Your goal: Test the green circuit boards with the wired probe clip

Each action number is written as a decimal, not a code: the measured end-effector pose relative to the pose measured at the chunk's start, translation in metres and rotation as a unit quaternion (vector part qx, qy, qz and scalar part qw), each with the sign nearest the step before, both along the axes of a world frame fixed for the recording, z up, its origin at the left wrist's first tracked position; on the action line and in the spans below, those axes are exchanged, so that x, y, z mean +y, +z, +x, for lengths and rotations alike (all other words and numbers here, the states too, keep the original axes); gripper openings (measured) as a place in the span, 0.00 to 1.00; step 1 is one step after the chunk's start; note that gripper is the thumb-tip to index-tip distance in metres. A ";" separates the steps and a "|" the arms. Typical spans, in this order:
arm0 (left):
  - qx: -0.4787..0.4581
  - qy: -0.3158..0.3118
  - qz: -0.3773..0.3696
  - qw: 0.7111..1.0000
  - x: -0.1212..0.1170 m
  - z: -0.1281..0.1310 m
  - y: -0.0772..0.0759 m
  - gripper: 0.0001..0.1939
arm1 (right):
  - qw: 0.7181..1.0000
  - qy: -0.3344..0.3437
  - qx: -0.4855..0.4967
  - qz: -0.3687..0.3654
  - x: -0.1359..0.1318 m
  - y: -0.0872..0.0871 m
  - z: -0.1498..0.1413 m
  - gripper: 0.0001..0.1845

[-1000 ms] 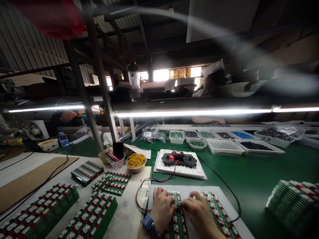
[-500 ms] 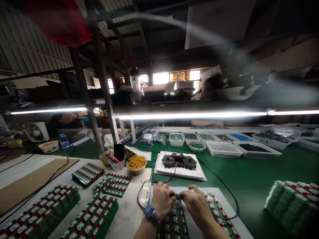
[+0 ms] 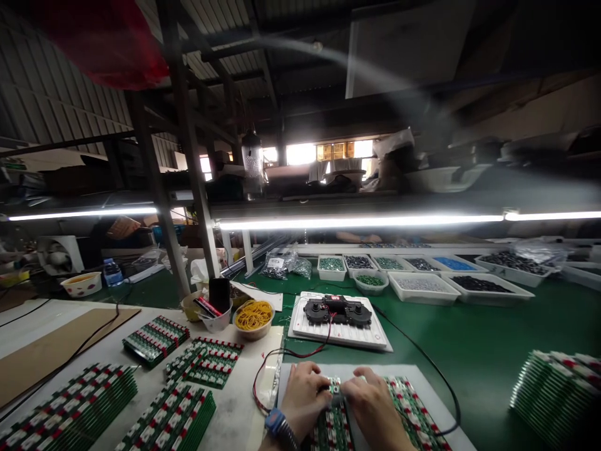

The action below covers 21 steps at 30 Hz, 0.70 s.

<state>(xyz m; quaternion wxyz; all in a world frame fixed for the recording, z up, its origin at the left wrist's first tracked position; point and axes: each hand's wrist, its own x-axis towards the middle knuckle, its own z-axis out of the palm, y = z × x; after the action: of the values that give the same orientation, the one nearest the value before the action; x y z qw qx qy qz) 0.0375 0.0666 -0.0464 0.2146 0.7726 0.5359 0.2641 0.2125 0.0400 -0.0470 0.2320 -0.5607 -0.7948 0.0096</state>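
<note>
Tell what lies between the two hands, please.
The head view shows a small green circuit board between the left hand and right hand.

I have a small green circuit board [image 3: 335, 387] pinched between my left hand [image 3: 303, 393] and right hand [image 3: 373, 398], a shiny part showing on top of it. Just below it, a row of stacked green boards [image 3: 331, 432] with red and white parts runs toward me. A second stacked row [image 3: 414, 407] lies slanted beside my right hand, both on a white sheet [image 3: 300, 376].
</note>
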 end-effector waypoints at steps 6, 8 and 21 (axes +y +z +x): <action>-0.031 -0.012 -0.005 0.999 0.000 0.000 -0.003 0.13 | 1.000 -0.001 0.012 -0.008 -0.004 0.001 -0.001 0.12; -0.026 -0.015 0.000 1.000 0.001 -0.001 -0.004 0.13 | 1.000 0.013 0.014 -0.025 -0.004 0.002 -0.001 0.14; 0.001 -0.024 0.010 1.000 0.001 -0.002 -0.005 0.14 | 0.999 0.010 0.031 0.009 0.008 -0.026 0.007 0.17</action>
<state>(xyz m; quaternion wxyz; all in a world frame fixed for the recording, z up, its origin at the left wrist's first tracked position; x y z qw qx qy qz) 0.0354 0.0680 -0.0516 0.2131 0.7874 0.5149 0.2635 0.2199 0.0481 -0.0730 0.2609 -0.5502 -0.7929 0.0223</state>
